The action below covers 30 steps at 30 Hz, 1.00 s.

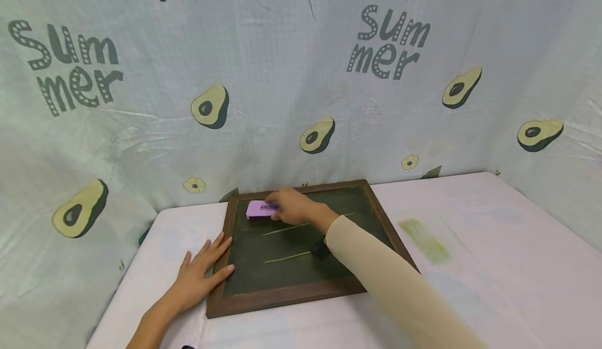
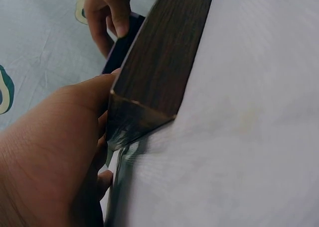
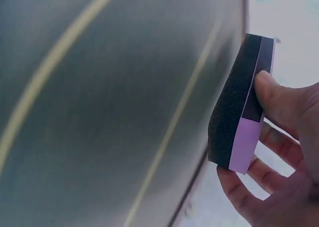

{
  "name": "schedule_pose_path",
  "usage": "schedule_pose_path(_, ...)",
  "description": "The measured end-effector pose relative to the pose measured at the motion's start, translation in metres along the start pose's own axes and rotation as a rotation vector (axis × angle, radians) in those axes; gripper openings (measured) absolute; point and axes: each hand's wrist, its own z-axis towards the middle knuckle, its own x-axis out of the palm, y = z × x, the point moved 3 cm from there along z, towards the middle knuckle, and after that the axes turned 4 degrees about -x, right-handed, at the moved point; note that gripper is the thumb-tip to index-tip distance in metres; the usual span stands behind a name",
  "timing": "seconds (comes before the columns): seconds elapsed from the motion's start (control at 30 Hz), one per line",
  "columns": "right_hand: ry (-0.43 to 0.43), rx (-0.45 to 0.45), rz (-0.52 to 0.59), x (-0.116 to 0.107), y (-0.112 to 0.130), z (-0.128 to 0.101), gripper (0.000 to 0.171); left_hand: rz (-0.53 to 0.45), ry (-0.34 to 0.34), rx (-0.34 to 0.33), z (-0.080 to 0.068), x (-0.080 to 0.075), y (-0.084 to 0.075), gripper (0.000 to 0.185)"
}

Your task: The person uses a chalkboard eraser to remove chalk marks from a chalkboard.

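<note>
A framed chalkboard (image 1: 287, 295) with a brown wooden border lies on the table. My right hand (image 1: 295, 207) grips a purple eraser (image 1: 255, 208) near the board's far left corner. In the right wrist view, the thumb presses one side of the eraser (image 3: 246, 142), with other fingers around the opposite side. Its black felt faces the board; contact with the surface cannot be made out. My left hand (image 1: 199, 277) lies at the board's left edge, fingers spread, fingertips touching the wooden border (image 2: 159, 53). Two thin yellowish chalk lines (image 1: 288, 257) cross the board, partly hidden by the right arm.
A pale cloth covers the table (image 1: 494, 244), with a yellow-green smudge (image 1: 427, 242) right of the board. Behind stands a hanging cloth (image 1: 263, 98) printed with avocados and lettering. A small dark object (image 1: 321, 249) shows beneath the right wrist.
</note>
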Motion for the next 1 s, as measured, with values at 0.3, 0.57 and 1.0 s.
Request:
schedule_pose_path(0.3,-0.083,0.071,0.000,-0.027,-0.043,-0.041,0.046,0.010,0.000,0.002,0.000,0.002,-0.001,0.066)
schedule_pose_path(0.57,-0.156,0.112,-0.035,-0.037,-0.076,-0.080,0.045,0.003,0.007,0.000,0.000,0.003,-0.001,0.065)
schedule_pose_path(1.0,-0.208,0.209,-0.023,-0.039,-0.109,-0.132,0.045,-0.016,0.007,0.003,0.001,0.003,0.001,0.065)
